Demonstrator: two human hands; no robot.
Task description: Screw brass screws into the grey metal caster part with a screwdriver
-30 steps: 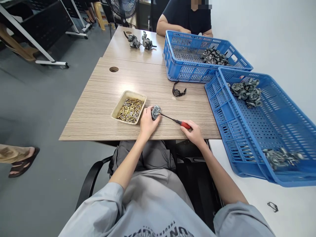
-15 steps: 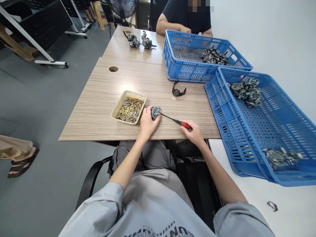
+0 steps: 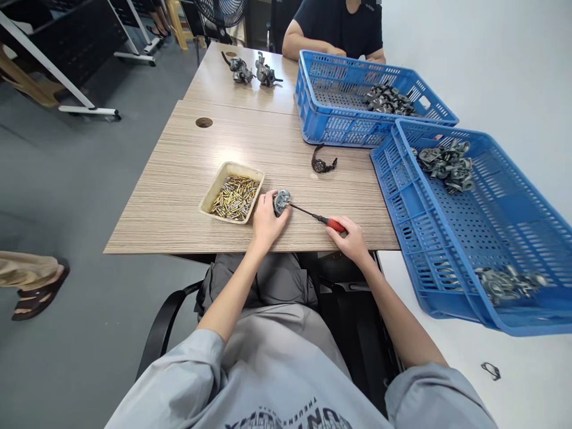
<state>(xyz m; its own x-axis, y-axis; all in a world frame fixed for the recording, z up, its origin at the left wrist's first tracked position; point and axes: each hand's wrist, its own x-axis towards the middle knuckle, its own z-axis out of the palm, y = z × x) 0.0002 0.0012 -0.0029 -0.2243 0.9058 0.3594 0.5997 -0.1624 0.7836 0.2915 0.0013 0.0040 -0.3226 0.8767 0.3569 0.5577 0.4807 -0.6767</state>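
My left hand (image 3: 267, 223) is closed around a small grey metal carburetor (image 3: 282, 202) near the table's front edge. A screwdriver (image 3: 335, 224) with a red and black handle lies in the closed fingers of my right hand (image 3: 351, 239). Its thin dark shaft points left, and the tip meets the carburetor at a small brass-coloured part. Just left of my left hand stands a cream tray (image 3: 206, 204) holding many small brass parts (image 3: 235, 198), pointed and screw-like.
Two blue crates (image 3: 385, 138) (image 3: 480, 223) with grey metal carburetors stand at the right. A black wristwatch (image 3: 322, 165) lies mid-table. Two carburetors (image 3: 241, 71) (image 3: 266, 72) rest at the back, where a person (image 3: 335, 30) sits. A small black loop (image 3: 490, 370) lies lower right.
The camera view has shifted very slightly. Both hands, the carburetor and the screwdriver keep almost the same position.
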